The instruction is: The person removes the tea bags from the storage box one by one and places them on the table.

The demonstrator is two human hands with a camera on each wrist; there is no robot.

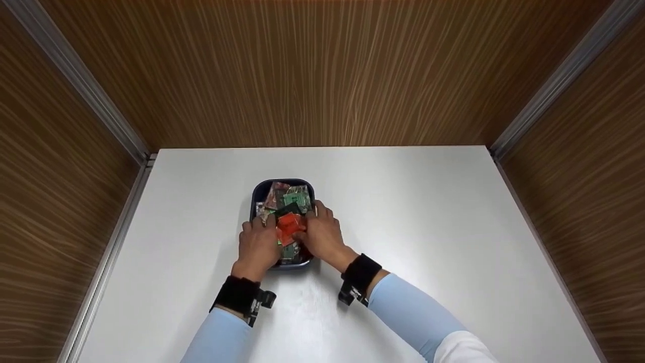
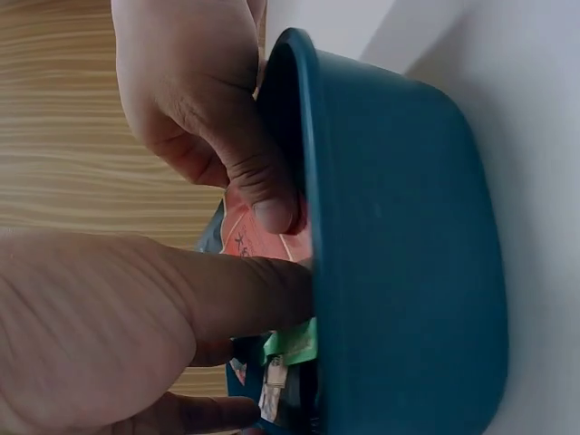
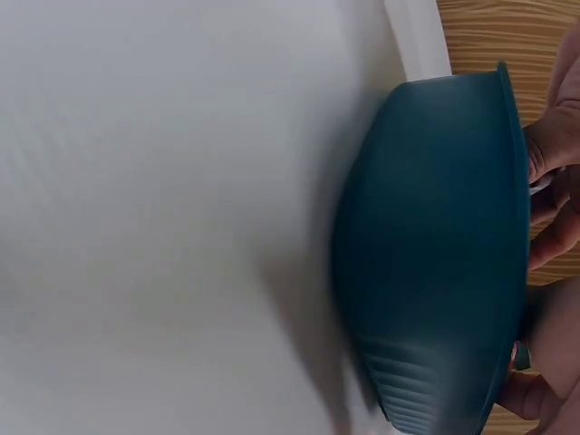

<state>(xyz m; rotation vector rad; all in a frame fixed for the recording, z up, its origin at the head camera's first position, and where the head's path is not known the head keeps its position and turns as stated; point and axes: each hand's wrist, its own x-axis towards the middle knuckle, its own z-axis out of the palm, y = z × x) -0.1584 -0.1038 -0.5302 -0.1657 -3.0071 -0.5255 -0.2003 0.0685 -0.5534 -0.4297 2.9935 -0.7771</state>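
Observation:
A dark blue-green plastic bin (image 1: 282, 267) stands on the white table, filled with small printed packets. A shiny red packet (image 1: 288, 227) lies on top between the two hands. My left hand (image 1: 258, 247) reaches over the bin's left side; in the left wrist view its thumb (image 2: 258, 294) goes down behind the rim beside the red packet, and the fingertips are hidden. My right hand (image 1: 325, 234) comes over the right rim and pinches the red packet, its thumb (image 2: 272, 210) bent down onto it. In the right wrist view the bin wall (image 3: 435, 227) hides most of the contents.
Green packets (image 1: 297, 199) and a dark reddish packet (image 1: 276, 194) lie toward the bin's far end. The white table (image 1: 428, 227) stretches around the bin. Wood-grain panels (image 1: 322, 75) close off the back and both sides.

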